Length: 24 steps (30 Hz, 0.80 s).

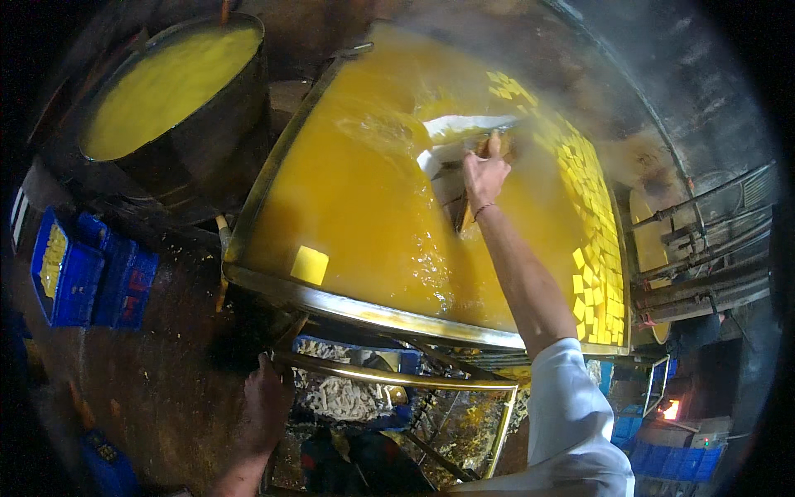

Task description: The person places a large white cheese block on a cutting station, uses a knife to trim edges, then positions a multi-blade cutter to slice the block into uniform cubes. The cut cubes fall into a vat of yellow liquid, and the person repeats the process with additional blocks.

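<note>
Crates: blue ones sit on the floor at far left, well apart from your work; leave them out of your footing.
Pot: a big round one full of yellow liquid stands beyond the vat's left corner; keep your elbow away from it.
Left hand: you rest it on the brass rail below the vat's near edge, fingers seemingly curled round it, though the dark hides the grip. Keep it there as your brace while you lean.
Vat: wide, steel-rimmed, brim-full of steaming orange liquid; one yellow square floats near the near-left corner.
Right hand: you reach far over the middle, fingers closed round the handle of a white scoop dipped in the liquid. Push slowly, blade shallow, so nothing slops over the rim.
Squares: many crowd the right edge; sweep toward them gently.
</note>
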Each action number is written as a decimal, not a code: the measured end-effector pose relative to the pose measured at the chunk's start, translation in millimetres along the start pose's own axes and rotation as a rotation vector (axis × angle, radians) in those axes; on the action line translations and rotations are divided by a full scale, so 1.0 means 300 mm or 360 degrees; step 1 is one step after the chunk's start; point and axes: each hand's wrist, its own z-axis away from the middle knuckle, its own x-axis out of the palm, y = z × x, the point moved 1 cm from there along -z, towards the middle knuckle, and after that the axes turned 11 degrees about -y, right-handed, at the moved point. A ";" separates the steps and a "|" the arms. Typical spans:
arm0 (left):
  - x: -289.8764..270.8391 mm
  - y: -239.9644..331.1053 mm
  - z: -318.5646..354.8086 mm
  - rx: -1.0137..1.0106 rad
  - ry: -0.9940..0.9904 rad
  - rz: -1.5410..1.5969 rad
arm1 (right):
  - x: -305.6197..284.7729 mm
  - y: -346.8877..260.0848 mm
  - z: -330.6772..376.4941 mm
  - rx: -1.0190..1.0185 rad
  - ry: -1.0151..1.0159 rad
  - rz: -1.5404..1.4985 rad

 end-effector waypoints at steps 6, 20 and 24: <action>0.013 -0.010 0.004 0.0227 0.0139 -0.0088 | 0.081 -0.175 0.075 -0.0072 -0.0209 0.0271; -0.061 0.181 0.030 0.1035 0.1138 0.0043 | -0.706 -0.216 0.115 -0.0617 -0.0366 -0.0058; -0.023 0.664 0.066 0.1118 0.0845 0.0352 | -1.047 -0.237 0.257 -0.0582 -0.0506 -0.0130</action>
